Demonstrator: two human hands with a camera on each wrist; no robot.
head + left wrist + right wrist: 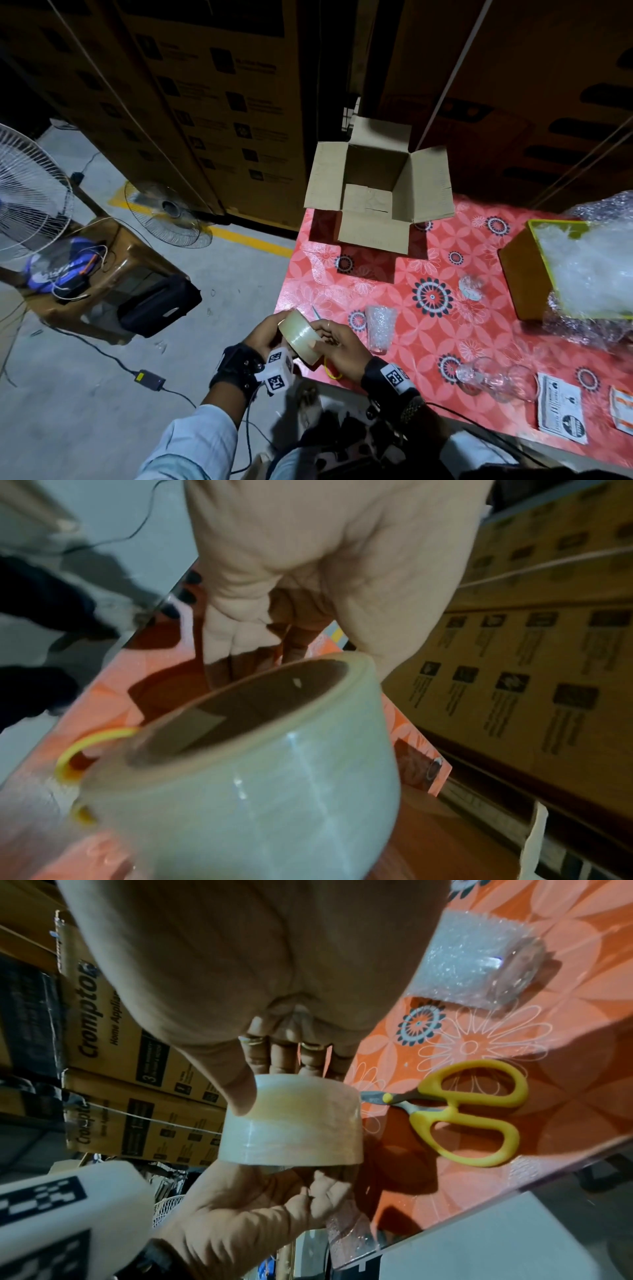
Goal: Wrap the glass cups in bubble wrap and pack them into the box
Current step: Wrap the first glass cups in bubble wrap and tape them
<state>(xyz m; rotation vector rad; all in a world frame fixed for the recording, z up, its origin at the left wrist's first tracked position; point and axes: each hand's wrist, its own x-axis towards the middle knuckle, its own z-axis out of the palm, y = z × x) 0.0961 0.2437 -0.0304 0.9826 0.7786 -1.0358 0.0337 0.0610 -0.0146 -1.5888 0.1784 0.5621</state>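
Both the left hand (265, 337) and right hand (337, 346) grasp a clear roll of packing tape (301, 337) above yellow-handled scissors (469, 1112), near a bubble-wrapped glass cup (380, 329); the open cardboard box (376, 192) stands well apart.

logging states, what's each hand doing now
left hand: grips the tape roll
right hand: grips the same tape roll

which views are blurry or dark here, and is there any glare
Head view: dim, dark toward the top and corners, wide-angle bending; the tape roll reads sharp. Left wrist view: tape roll close and soft, streaky glare on it, background boxes smeared. Right wrist view: sharpest, scissors crisp, table sheen, strong edge distortion.
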